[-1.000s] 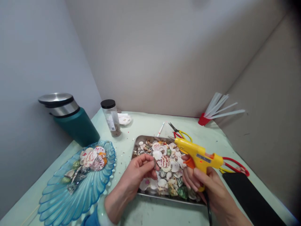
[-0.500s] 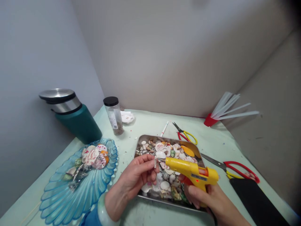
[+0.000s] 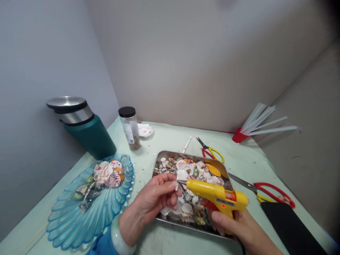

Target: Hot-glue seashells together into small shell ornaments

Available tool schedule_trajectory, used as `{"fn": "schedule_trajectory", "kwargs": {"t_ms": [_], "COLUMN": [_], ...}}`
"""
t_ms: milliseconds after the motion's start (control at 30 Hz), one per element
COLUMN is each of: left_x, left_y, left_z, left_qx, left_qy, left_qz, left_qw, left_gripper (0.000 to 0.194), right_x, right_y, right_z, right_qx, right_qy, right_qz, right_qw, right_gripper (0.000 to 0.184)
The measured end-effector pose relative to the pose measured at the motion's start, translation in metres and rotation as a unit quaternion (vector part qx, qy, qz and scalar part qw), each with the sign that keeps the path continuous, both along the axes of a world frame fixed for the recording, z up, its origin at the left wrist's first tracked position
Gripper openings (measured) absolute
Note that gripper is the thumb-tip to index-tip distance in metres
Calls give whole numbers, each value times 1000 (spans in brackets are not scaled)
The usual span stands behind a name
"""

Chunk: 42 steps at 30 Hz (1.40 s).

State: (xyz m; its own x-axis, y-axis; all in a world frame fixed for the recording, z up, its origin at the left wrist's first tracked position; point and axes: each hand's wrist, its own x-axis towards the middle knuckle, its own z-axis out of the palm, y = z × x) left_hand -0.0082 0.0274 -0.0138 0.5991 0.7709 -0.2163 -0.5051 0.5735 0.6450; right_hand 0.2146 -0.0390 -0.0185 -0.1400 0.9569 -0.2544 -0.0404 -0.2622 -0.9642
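In my right hand (image 3: 231,223) is a yellow glue gun (image 3: 216,193), gripped by its handle with a small red light showing. Its metal nozzle points left and meets, or nearly meets, a small pale piece (image 3: 177,183), possibly a shell seen edge-on. My left hand (image 3: 156,196) pinches that piece between thumb and fingertips. Both hands are above a metal tray (image 3: 191,226) full of assorted seashells (image 3: 186,208). To the left, a blue scalloped glass dish (image 3: 87,223) bears a cluster of shells (image 3: 105,173).
A teal bottle (image 3: 91,136) and a black-lidded jar (image 3: 130,129) stand at the back left. Small scissors (image 3: 209,150) and larger red-and-yellow scissors (image 3: 273,193) lie beyond and right of the tray. A red cup (image 3: 239,135) holds glue sticks; a black flat object (image 3: 289,226) lies front right.
The pale piece has turned slightly in my left fingers, showing more of its face beside the nozzle. Both hands keep nearly the same place; the whole view has shifted a little.
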Motion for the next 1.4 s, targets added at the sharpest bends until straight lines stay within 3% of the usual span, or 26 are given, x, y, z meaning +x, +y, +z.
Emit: {"fn": "schedule_trajectory", "kwargs": {"t_ms": [667,1400], "left_x": [0,0], "left_y": [0,-1], "left_z": [4,5], "left_qx": [-2,18], "left_qy": [10,19], "left_qz": [-5,-28], "left_qw": [1000,999], "left_gripper": [17,19], "right_x": [-5,-5], "right_y": [-2,-2], "right_z": [10,7], "right_qx": [-16,-8], "right_qy": [-17,-27], "right_qz": [-21,-31], "right_qw": [1000,999], "right_gripper": [36,38]}}
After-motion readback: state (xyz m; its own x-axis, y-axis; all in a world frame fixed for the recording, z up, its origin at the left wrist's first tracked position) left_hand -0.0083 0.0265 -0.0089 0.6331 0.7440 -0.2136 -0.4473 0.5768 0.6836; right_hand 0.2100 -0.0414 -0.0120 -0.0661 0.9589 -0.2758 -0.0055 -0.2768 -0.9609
